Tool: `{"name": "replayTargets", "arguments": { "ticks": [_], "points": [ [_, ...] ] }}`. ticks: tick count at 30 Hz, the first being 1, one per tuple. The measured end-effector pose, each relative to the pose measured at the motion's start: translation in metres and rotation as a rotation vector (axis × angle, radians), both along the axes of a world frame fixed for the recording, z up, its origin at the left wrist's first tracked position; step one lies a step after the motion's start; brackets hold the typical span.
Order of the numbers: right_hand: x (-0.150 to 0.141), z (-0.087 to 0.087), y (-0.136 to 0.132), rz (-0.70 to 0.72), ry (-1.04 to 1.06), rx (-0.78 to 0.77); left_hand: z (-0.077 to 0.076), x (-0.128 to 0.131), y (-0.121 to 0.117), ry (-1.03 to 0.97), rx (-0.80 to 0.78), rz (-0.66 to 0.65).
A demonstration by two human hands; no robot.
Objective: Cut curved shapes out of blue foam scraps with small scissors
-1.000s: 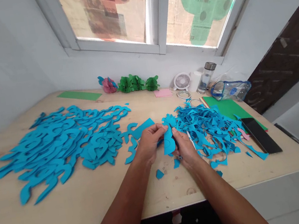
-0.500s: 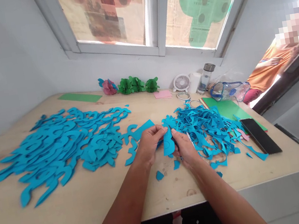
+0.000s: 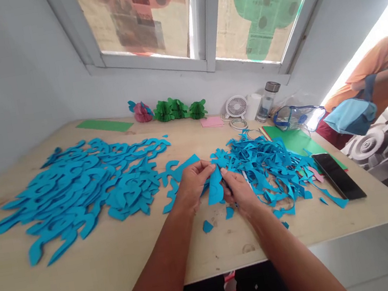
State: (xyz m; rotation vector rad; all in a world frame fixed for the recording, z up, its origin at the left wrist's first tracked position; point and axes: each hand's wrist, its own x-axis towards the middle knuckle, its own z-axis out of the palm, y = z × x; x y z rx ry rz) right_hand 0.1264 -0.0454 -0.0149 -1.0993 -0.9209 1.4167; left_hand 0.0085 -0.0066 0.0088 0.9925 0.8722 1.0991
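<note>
Over the middle of the table, my left hand (image 3: 196,184) pinches a piece of blue paper (image 3: 215,187) between thumb and fingers. A curved line is marked on its lower part. My right hand (image 3: 239,188) is closed on a pair of scissors (image 3: 226,188) at the paper's right edge; the fingers hide most of them, and only dark parts show. Left of my hands lie a small heap of cut blue shapes (image 3: 132,190) and a large spread of wavy blue cutouts (image 3: 70,186). To the right is a pile of blue paper scraps (image 3: 264,163).
Along the wall stand green paper figures (image 3: 176,108), a pink one (image 3: 142,112), a small fan (image 3: 236,106) and a glass bottle (image 3: 268,100). A clear pouch (image 3: 299,118), green sheets (image 3: 291,136) and a phone (image 3: 338,176) lie right. A person in orange (image 3: 385,64) stands in the doorway.
The blue paper has tilted and shifted slightly left in my hands. At right, the dark door has given way to a bright opening, where a person appeared and came nearer with a light-blue bag.
</note>
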Motion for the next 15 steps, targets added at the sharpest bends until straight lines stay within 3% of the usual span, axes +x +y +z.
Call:
{"name": "replayTargets", "arguments": {
  "ticks": [15],
  "points": [
    [0.0003, 0.002, -0.001, 0.011, -0.043, 0.003, 0.0012, -0.0037, 0.0011, 0.011, 0.02, 0.007]
  ]
}}
